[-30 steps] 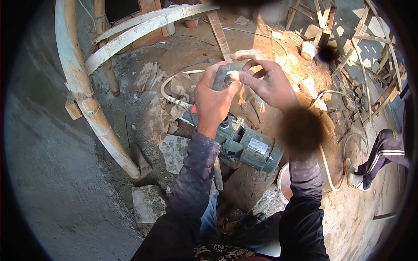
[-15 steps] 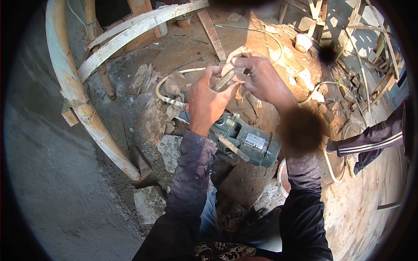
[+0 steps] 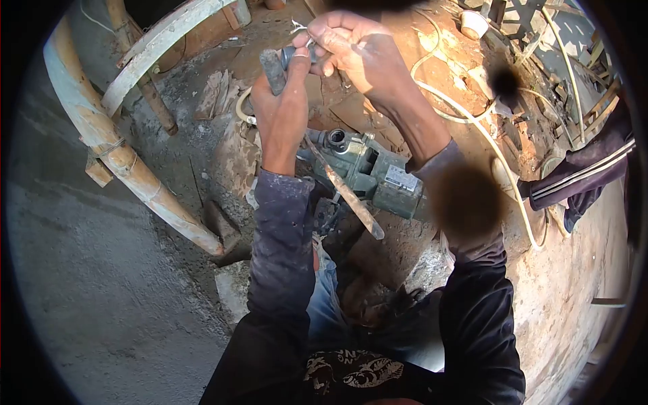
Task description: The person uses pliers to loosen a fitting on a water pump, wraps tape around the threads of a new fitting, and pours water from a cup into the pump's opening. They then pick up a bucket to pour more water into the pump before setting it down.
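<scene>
My left hand (image 3: 280, 118) is raised and closed around a short grey pipe piece (image 3: 273, 73), with a blue-grey ring-shaped fitting (image 3: 288, 57) beside it at the thumb. My right hand (image 3: 374, 64) meets it there, thumb and fingers pinched together at the fitting; what they grip is mostly hidden. A thin whitish strip (image 3: 298, 26) sticks out near the right fingertips. Below both hands lies a green electric water pump (image 3: 374, 169) with a label plate and a round open port. A long flat worn bar (image 3: 347, 196) crosses in front of the pump, its upper end disappearing behind my left wrist.
A thick bamboo pole (image 3: 121, 158) and a curved white plank (image 3: 169, 34) stand at left. A pale hose (image 3: 472, 118) loops across the dirt at right. Another person's leg (image 3: 580, 179) is at the right edge. A white bucket (image 3: 473, 25) sits farther back.
Both hands have moved up and left in view, and the grey pipe piece now shows upright in my left hand. More of the flat bar and the pump's round port is visible.
</scene>
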`<state>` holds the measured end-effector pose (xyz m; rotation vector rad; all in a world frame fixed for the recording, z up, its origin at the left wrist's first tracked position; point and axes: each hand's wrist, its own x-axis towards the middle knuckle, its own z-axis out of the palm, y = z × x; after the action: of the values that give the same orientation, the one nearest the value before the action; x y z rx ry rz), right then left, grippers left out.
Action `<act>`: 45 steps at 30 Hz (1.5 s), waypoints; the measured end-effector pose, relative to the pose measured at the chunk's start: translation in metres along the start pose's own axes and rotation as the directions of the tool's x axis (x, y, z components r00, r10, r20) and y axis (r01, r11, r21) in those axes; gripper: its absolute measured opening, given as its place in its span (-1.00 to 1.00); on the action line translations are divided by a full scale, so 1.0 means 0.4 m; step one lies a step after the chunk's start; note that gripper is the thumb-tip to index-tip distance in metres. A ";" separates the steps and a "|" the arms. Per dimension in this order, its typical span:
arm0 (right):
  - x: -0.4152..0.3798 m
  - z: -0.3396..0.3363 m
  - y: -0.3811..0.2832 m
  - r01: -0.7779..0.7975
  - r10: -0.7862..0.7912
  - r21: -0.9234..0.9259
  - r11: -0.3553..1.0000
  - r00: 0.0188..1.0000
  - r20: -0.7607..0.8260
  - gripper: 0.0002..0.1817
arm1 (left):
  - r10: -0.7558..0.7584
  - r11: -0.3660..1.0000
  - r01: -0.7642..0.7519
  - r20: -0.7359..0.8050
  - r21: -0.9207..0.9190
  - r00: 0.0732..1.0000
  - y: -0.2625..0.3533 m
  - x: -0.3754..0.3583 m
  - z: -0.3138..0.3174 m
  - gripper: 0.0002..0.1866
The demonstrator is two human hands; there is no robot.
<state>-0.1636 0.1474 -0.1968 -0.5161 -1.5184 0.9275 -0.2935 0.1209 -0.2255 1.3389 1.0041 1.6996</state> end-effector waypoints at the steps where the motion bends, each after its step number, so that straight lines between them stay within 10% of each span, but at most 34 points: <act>1: 0.006 0.003 -0.003 -0.038 0.041 0.137 0.990 0.999 -0.018 -0.86 | -0.026 0.992 0.030 -0.038 0.119 0.999 0.018 -0.009 -0.002 -0.67; 4: 0.001 -0.016 0.012 -0.085 0.076 0.426 0.901 0.996 0.039 -0.88 | 0.057 0.995 -0.068 0.140 0.079 0.988 0.025 0.002 -0.009 -0.65; 10: -0.075 0.001 -0.021 -0.054 -0.017 -0.241 0.969 0.959 -0.283 -0.83 | 0.004 0.997 0.008 -0.141 0.081 0.990 0.058 -0.017 -0.033 -0.67; 11: -0.127 -0.044 0.049 -0.093 0.027 -0.583 0.807 0.992 -0.121 -0.79 | -0.019 0.995 0.041 -0.221 0.093 0.975 0.083 -0.018 -0.054 -0.68; 13: -0.282 0.017 0.081 -0.187 0.261 -0.628 0.755 0.965 0.027 -0.75 | -0.048 0.991 0.082 -0.303 0.101 0.952 0.087 -0.012 -0.091 -0.69; 14: -0.385 -0.003 0.149 0.012 0.210 -0.619 0.785 0.935 0.284 -0.58 | 0.142 0.973 -0.063 -0.362 0.222 0.921 0.074 0.005 -0.107 -0.69; 15: -0.560 -0.026 0.340 -0.144 0.376 -0.577 0.804 0.875 0.306 -0.44 | 0.327 0.917 -0.188 -0.395 0.352 0.858 0.063 0.013 -0.121 -0.69; 16: -0.542 0.021 0.212 0.239 0.444 -0.826 0.511 0.749 0.492 -0.35 | 0.323 0.916 -0.177 -0.403 0.359 0.856 0.059 0.010 -0.134 -0.69; 18: -0.645 0.039 0.245 0.283 0.597 -0.842 0.459 0.603 0.529 -0.32 | 0.439 0.845 -0.253 -0.341 0.471 0.831 0.061 0.012 -0.156 -0.65; 22: -0.671 0.042 0.258 0.225 0.859 -0.911 0.345 0.315 0.403 -0.23 | 0.354 0.867 -0.134 -0.405 0.480 0.843 0.077 0.011 -0.167 -0.67; 24: -0.671 0.042 0.260 0.196 0.713 -0.885 0.422 0.532 0.458 -0.21 | 0.300 0.889 -0.102 -0.398 0.446 0.867 0.086 0.005 -0.169 -0.68; 28: -0.641 0.053 0.274 0.264 0.797 -0.894 0.363 0.410 0.444 -0.26 | 0.243 0.925 -0.071 -0.436 0.374 0.867 0.089 0.028 -0.157 -0.68; 30: -0.664 0.058 0.289 0.250 0.580 -0.847 0.469 0.637 0.508 -0.29 | 0.239 0.918 -0.086 -0.367 0.388 0.899 0.089 0.013 -0.174 -0.69; 35: -0.636 0.050 0.269 0.204 0.653 -0.863 0.462 0.580 0.487 -0.46 | 0.302 0.902 -0.180 -0.275 0.393 0.913 0.070 0.039 -0.178 -0.67; 37: -0.574 0.041 0.276 0.169 0.703 -0.864 0.473 0.519 0.487 -0.67 | -0.102 0.991 0.125 -0.357 0.040 0.929 0.149 0.034 -0.122 -0.61; 38: -0.536 0.018 0.248 0.170 0.646 -0.858 0.484 0.592 0.482 -0.73 | -0.062 0.997 0.077 -0.347 0.031 0.936 0.134 0.041 -0.129 -0.61; 40: -0.448 0.008 0.216 -0.152 0.428 -0.707 0.690 0.874 0.230 -0.78 | 0.211 0.976 -0.207 -0.048 0.073 0.976 0.038 0.034 -0.167 -0.69; 45: -0.184 -0.022 0.048 -0.182 0.154 -0.146 0.972 0.970 -0.186 -0.79 | 0.113 0.978 -0.075 0.189 -0.197 0.975 0.052 0.006 -0.117 -0.57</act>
<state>-0.1454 0.1039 -0.2571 -0.8339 -1.4131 0.8682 -0.3415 0.1082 -0.2126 1.4168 0.6573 1.6457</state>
